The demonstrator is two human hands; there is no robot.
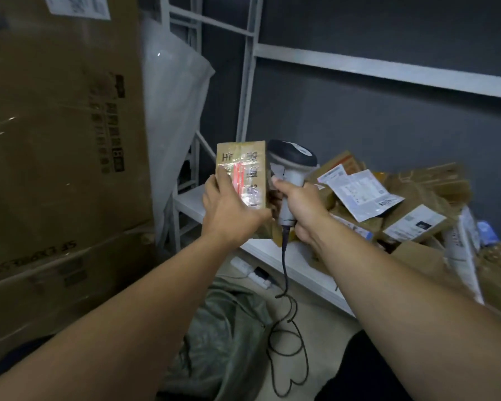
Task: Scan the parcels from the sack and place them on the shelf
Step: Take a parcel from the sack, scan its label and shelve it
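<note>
While the parcel point(245, 172) is up in the air just above the shelf's point(190, 204) left end, the scan is the weak point. Its face is covered in glossy tape and a red streak lies across it, so glare could give a no-read or a wrong read.

The left hand point(229, 206) grips it from below with the thumb flat on the front. The other fingers are behind it, out of sight. With only the lower edge held, it could twist or drop towards the floor in front of the shelf.

The right hand point(298, 204) is wrapped tight round the scanner point(291, 166) handle. Can't tell if the trigger is pressed. The scanner head sits right beside the parcel's edge, probably too close and too side-on for the beam to cover a code.

The cable point(284, 282) hangs past the shelf's front edge and loops over the sack point(232, 328) below the shelf. It's a snag risk on the next reach into the sack.

The parcel pile point(402, 204) on the shelf is loose and tilted, so one more dropped on top could start a slide. The bare board at the shelf's left end looks safer.
</note>
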